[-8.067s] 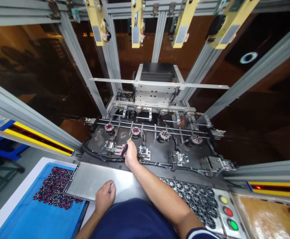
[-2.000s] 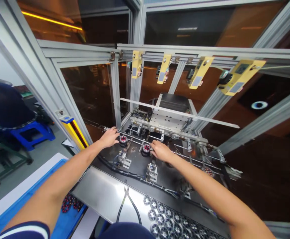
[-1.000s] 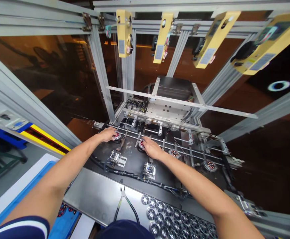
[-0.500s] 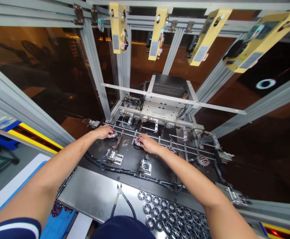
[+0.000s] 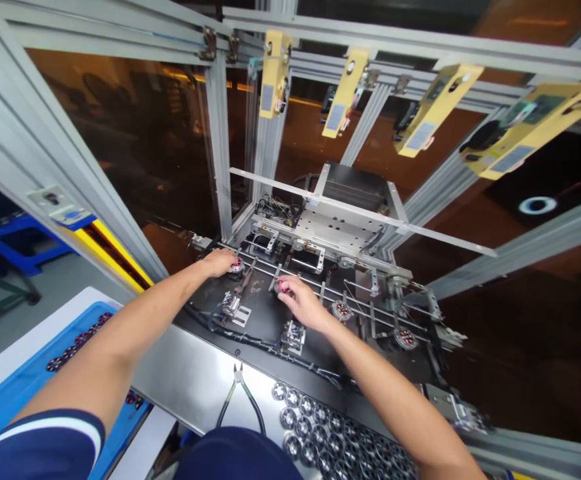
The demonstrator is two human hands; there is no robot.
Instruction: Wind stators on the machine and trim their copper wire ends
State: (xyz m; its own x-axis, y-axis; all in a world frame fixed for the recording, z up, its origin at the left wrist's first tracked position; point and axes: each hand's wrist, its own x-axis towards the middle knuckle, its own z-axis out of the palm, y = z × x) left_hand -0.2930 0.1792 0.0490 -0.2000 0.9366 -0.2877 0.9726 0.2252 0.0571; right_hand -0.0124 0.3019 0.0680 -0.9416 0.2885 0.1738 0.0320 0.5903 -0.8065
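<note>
Both my arms reach into a winding machine with a black deck [image 5: 265,320]. My left hand [image 5: 219,261] rests fingers curled over the leftmost wound stator [image 5: 236,266] on its fixture. My right hand [image 5: 300,301] pinches the second stator [image 5: 281,287] with its fingertips. Two more copper-wound stators sit on fixtures to the right, one [image 5: 342,310] beside my right wrist and another [image 5: 404,337] further out. Thin rods and wires run across the row of fixtures.
Black-handled cutters [image 5: 239,400] lie on the steel plate [image 5: 190,380] in front. Several bare silver stators [image 5: 320,440] fill a tray at the lower right. A blue tray [image 5: 25,380] at the left holds wound stators. Four yellow units [image 5: 273,77] hang overhead on the aluminium frame.
My right hand has drawn back slightly and now pinches the second stator instead of covering it. The left hand stays on the first stator. The view has shifted a little.
</note>
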